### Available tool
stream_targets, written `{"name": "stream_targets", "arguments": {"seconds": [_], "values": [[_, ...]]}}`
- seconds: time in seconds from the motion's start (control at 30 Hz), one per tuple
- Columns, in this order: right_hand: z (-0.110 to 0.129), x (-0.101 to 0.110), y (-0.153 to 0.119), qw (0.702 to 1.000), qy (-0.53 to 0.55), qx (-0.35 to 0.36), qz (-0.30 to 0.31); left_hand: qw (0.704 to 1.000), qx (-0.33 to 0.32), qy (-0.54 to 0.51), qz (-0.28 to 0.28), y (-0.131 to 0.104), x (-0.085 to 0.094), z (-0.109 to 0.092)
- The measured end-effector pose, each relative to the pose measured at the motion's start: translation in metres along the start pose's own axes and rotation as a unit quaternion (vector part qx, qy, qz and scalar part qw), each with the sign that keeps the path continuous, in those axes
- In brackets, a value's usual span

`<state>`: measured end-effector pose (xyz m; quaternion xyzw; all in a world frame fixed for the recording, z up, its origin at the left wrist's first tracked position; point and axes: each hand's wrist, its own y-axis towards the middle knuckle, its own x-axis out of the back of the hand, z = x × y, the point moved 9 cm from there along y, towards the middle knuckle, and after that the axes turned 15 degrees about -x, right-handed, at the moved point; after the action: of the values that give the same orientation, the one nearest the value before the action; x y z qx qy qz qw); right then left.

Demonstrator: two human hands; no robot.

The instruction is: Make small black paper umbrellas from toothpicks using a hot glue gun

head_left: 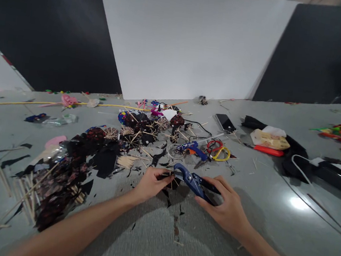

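Note:
My right hand (226,202) is wrapped round the dark handles of a blue pipe cutter (193,182), its hooked jaw pointing left. Close to that jaw, my left hand (153,183) pinches a small dark piece with thin wooden sticks (174,184) poking out of it. The fingers partly hide this piece, and I cannot tell whether the blade touches a stick. Just beyond lie a blue glue gun (197,150) and scissors (221,152) with red and yellow handles.
Spiky stick bundles (132,136) and dark crumpled material (74,162) spread across the left of the floor. To the right are a phone (225,122), a tissue pack (269,139) and a red-handled tool (268,150). White and black boards (192,44) stand behind.

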<state>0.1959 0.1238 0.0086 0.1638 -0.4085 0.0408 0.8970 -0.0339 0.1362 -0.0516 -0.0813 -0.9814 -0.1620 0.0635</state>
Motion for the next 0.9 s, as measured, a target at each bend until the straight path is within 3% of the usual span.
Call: {"name": "stream_targets", "arguments": {"seconds": [0.9], "values": [[-0.0036,-0.0057,-0.0011,0.999,0.028,-0.027,0.033,1.000,-0.002,-0.027,-0.009,0.0014,-0.0002,-0.0037]]}}
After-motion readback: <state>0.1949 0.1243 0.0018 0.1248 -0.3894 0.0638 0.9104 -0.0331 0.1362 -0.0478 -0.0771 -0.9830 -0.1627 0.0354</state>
